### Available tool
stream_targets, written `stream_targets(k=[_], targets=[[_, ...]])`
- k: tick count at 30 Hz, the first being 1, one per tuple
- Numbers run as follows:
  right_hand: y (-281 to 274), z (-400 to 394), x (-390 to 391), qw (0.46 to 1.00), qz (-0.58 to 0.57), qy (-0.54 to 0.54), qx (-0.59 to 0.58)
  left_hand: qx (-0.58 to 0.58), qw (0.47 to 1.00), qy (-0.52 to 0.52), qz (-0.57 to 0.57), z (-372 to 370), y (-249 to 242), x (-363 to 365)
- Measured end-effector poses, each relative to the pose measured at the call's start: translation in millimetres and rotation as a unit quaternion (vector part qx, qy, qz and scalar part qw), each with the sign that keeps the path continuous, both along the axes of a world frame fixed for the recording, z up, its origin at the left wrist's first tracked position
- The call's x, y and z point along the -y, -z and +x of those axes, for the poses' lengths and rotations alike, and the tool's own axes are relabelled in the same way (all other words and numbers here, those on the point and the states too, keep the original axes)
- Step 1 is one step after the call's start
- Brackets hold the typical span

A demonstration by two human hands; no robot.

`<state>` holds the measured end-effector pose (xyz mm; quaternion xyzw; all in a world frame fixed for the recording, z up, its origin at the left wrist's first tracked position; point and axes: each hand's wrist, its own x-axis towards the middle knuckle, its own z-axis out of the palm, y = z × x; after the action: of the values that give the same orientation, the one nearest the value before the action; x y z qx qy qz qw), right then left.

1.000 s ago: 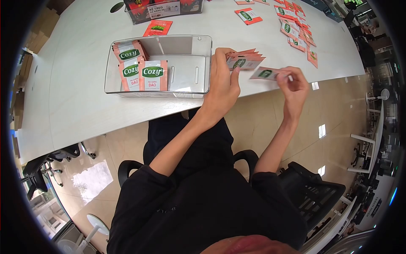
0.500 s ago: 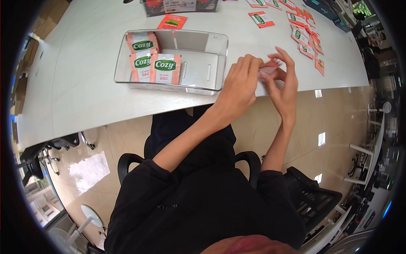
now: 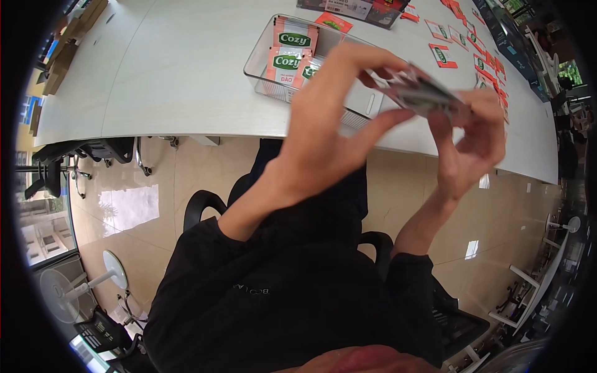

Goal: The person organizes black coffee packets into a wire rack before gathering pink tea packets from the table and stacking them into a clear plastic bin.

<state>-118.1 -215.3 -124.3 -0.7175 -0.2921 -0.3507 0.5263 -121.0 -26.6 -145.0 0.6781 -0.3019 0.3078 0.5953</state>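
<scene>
A blurred tea sachet [image 3: 421, 93], possibly more than one, is held up between my two hands in front of the table edge. My left hand [image 3: 326, 118] pinches its left end between thumb and fingers. At the other end, the thumb and curled fingers of my right hand [image 3: 469, 140] grip it. Behind my left hand stands a clear plastic bin [image 3: 264, 86], partly covered by that hand. Peach-coloured Cozy tea sachets [image 3: 286, 61] stand upright in the bin's left part.
Loose sachets [image 3: 441, 56] lie scattered over the white table [image 3: 186, 81] at the back right. One red sachet [image 3: 334, 22] lies behind the clear bin, near a dark bin [image 3: 379, 13] with a label. Dark boxes [image 3: 513, 53] line the right side.
Both hands have risen closer to the camera, bringing the sachet up with them. My view has turned, so the table and bin appear shifted to the right.
</scene>
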Motion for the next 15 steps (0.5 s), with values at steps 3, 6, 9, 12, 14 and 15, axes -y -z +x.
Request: stream_targets(k=[3, 6, 9, 12, 14, 15], targets=[[0, 28, -41, 0.989, 0.074, -0.094, -0.083, -0.053, 0.996, -0.007, -0.076, 13, -4, -32], [-10, 44, -66, 0.983, 0.056, -0.121, -0.130, -0.048, 0.992, -0.022, -0.114, 26, -12, -56], [-29, 56, -75, 0.985, -0.050, -0.093, -0.139, -0.067, 0.997, -0.032, -0.032, 36, -22, -82], [-45, 62, -81, 0.981, -0.090, -0.128, -0.113, -0.121, 0.990, -0.059, -0.044, 34, -54, -77], [-51, 65, -85, 0.970, -0.060, -0.164, -0.168, -0.093, 0.993, -0.069, 0.013, 41, -55, -90], [-50, 72, -87, 0.970, -0.085, -0.168, -0.154, -0.121, 0.989, -0.074, 0.031, 41, -56, -94]])
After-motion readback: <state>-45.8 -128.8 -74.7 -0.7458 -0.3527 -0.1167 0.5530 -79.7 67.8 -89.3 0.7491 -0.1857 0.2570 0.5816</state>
